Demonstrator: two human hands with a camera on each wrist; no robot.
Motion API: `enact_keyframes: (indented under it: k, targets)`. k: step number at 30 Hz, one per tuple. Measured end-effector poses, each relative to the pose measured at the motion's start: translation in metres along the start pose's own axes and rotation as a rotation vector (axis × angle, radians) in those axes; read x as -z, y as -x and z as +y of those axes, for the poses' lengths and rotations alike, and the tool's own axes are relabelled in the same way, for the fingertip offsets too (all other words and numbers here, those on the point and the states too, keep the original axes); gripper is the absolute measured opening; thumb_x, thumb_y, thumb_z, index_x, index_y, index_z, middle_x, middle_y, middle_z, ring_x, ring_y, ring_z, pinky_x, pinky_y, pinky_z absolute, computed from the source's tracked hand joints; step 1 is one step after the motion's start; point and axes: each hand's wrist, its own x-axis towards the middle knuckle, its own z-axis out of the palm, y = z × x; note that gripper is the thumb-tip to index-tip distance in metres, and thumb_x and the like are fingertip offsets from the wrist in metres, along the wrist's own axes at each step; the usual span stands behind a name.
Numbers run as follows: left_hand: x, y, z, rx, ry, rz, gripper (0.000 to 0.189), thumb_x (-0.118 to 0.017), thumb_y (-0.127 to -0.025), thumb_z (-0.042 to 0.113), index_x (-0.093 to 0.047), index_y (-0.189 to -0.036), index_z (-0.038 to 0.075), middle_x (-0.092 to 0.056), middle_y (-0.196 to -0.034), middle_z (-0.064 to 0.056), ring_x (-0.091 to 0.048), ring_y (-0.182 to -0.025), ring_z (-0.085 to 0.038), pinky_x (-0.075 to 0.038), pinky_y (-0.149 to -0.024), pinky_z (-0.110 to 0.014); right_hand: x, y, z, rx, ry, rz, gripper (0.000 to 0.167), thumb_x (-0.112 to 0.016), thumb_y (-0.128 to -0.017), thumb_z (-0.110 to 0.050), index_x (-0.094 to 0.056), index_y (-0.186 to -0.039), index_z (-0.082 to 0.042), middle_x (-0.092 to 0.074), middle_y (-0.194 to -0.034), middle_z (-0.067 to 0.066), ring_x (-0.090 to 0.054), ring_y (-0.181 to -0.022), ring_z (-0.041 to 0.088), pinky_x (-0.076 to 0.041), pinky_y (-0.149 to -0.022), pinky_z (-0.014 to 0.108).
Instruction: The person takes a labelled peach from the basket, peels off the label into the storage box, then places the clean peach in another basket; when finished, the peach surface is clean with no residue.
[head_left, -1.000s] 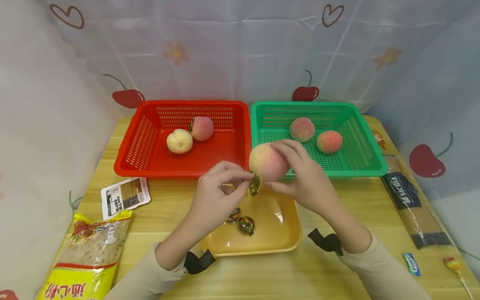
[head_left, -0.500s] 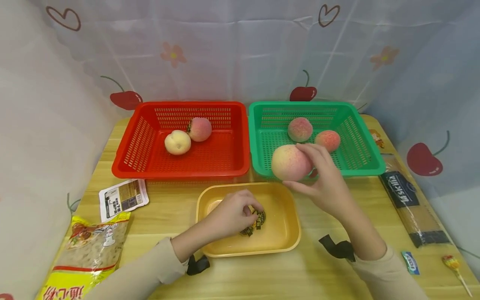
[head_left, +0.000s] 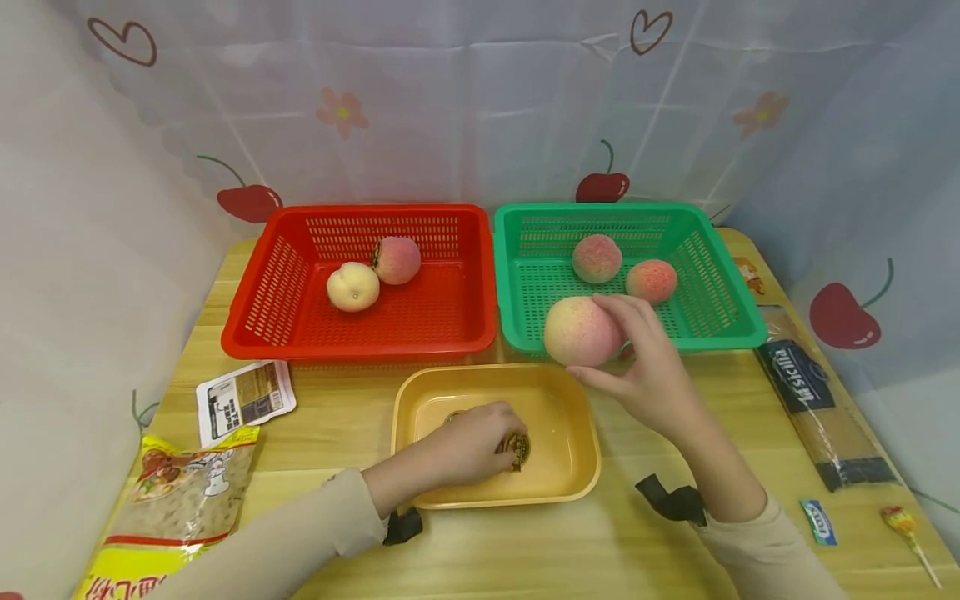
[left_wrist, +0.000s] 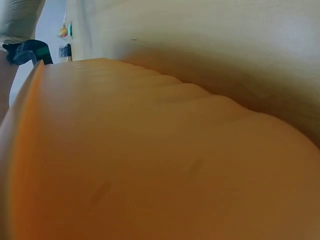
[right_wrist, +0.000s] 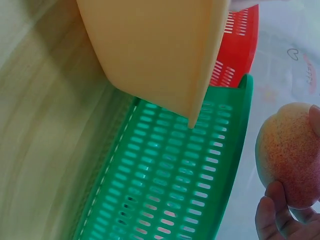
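Observation:
My left hand [head_left: 476, 442] reaches into the yellow tray [head_left: 581, 487]; its curled fingers pinch a round black-and-gold sticker [head_left: 519, 452] low in the tray. Another sticker [head_left: 453, 415] shows partly behind that hand. The fingertips are hidden in the left wrist view, where a blurred orange-brown surface fills most of the frame. My right hand [head_left: 648, 367] holds a large yellow-pink peach [head_left: 583, 332] between thumb and fingers, over the front rim of the green basket [head_left: 720, 342]. In the right wrist view, fingers [right_wrist: 275, 200] press against the same peach [right_wrist: 289, 155].
Behind the tray stands a red basket [head_left: 360, 346] with a pale peach [head_left: 353, 287] and a pink peach [head_left: 397, 260] bearing a dark sticker. Two reddish peaches lie in the green basket. Packets [head_left: 246, 402] flank the left; a pasta bag [head_left: 825, 408] and a lollipop [head_left: 898, 521] lie right.
My left hand has moved down from beside the peach into the tray, taking a sticker with it. The right hand has shifted the peach rightward, away from the left hand.

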Motion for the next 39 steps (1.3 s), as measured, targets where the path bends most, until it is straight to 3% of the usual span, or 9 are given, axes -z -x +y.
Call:
enact_keyframes:
  k: [6, 9, 13, 17, 21, 26, 30, 33, 39]
  targets:
    - [0.007, 0.011, 0.005, 0.011, -0.051, 0.066, 0.035, -0.067, -0.093, 0.020, -0.067, -0.126, 0.009, -0.061, -0.134, -0.009, -0.058, -0.122, -0.030, -0.051, -0.102, -0.040, 0.001, 0.002, 0.008, 0.008, 0.006, 0.047, 0.085, -0.093, -0.068, -0.020, -0.050, -0.141, -0.011, -0.049, -0.137, 0.010, -0.047, -0.114, 0.017, -0.047, -0.073, 0.023]
    - [0.024, 0.022, 0.014, 0.023, -0.033, 0.139, 0.039, -0.064, -0.095, 0.024, -0.063, -0.132, 0.010, -0.057, -0.141, -0.009, -0.052, -0.131, -0.030, -0.047, -0.109, -0.043, 0.007, 0.001, 0.014, 0.014, 0.005, 0.083, 0.085, -0.094, -0.065, -0.016, -0.052, -0.139, -0.011, -0.050, -0.136, 0.010, -0.046, -0.111, 0.012, -0.046, -0.070, 0.021]
    - [0.056, 0.029, 0.022, 0.033, -0.005, 0.256, 0.042, -0.065, -0.095, 0.026, -0.060, -0.135, 0.012, -0.055, -0.141, -0.006, -0.049, -0.131, -0.027, -0.045, -0.110, -0.043, 0.018, -0.002, 0.025, -0.038, -0.007, 0.119, 0.085, -0.093, -0.067, -0.014, -0.051, -0.141, -0.014, -0.050, -0.136, 0.008, -0.045, -0.105, 0.008, -0.045, -0.069, 0.017]
    - [0.084, 0.020, 0.016, 0.068, -0.031, 0.342, 0.049, -0.065, -0.093, 0.026, -0.056, -0.139, 0.011, -0.051, -0.145, -0.006, -0.047, -0.132, -0.027, -0.043, -0.112, -0.043, 0.028, -0.010, 0.041, -0.121, -0.028, 0.147, 0.084, -0.089, -0.073, -0.017, -0.046, -0.144, -0.009, -0.048, -0.139, 0.010, -0.045, -0.107, 0.013, -0.042, -0.073, 0.017]
    - [0.095, -0.002, 0.001, 0.126, -0.018, 0.341, 0.062, -0.064, -0.094, 0.032, -0.046, -0.147, 0.008, -0.041, -0.155, -0.009, -0.040, -0.142, -0.031, -0.037, -0.117, -0.047, 0.039, -0.017, 0.059, -0.201, -0.026, 0.131, 0.082, -0.085, -0.078, -0.021, -0.040, -0.145, -0.003, -0.045, -0.141, 0.015, -0.047, -0.110, 0.019, -0.039, -0.077, 0.011]
    - [0.092, -0.032, -0.014, 0.177, 0.052, 0.270, 0.080, -0.063, -0.094, 0.043, -0.027, -0.157, 0.008, -0.020, -0.166, -0.009, -0.021, -0.153, -0.030, -0.026, -0.123, -0.047, 0.053, -0.026, 0.086, -0.268, 0.049, 0.050, 0.079, -0.081, -0.083, -0.028, -0.040, -0.145, -0.003, -0.043, -0.134, 0.020, -0.044, -0.100, 0.022, -0.040, -0.070, 0.014]
    - [0.083, -0.051, -0.021, 0.177, 0.087, 0.229, 0.089, -0.060, -0.095, 0.050, -0.016, -0.159, 0.006, -0.008, -0.168, -0.010, -0.007, -0.156, -0.029, -0.017, -0.125, -0.046, 0.060, -0.032, 0.105, -0.306, 0.100, -0.071, 0.075, -0.078, -0.085, -0.032, -0.043, -0.144, -0.001, -0.044, -0.135, 0.025, -0.046, -0.109, 0.033, -0.049, -0.079, 0.040]
    - [0.077, -0.058, -0.024, 0.176, 0.092, 0.223, 0.089, -0.058, -0.096, 0.052, -0.015, -0.159, 0.005, -0.004, -0.168, -0.011, 0.000, -0.156, -0.028, -0.014, -0.125, -0.046, 0.061, -0.038, 0.116, -0.336, 0.096, -0.194, 0.075, -0.075, -0.088, -0.032, -0.042, -0.145, 0.003, -0.046, -0.137, 0.028, -0.049, -0.116, 0.041, -0.049, -0.086, 0.056]
    - [0.073, -0.059, -0.024, 0.187, 0.083, 0.241, 0.086, -0.056, -0.097, 0.052, -0.016, -0.159, 0.006, -0.005, -0.169, -0.009, 0.001, -0.157, -0.027, -0.015, -0.124, -0.048, 0.059, -0.048, 0.125, -0.393, 0.128, -0.362, 0.077, -0.074, -0.087, -0.041, -0.044, -0.141, 0.005, -0.054, -0.131, 0.026, -0.056, -0.109, 0.038, -0.051, -0.087, 0.050]
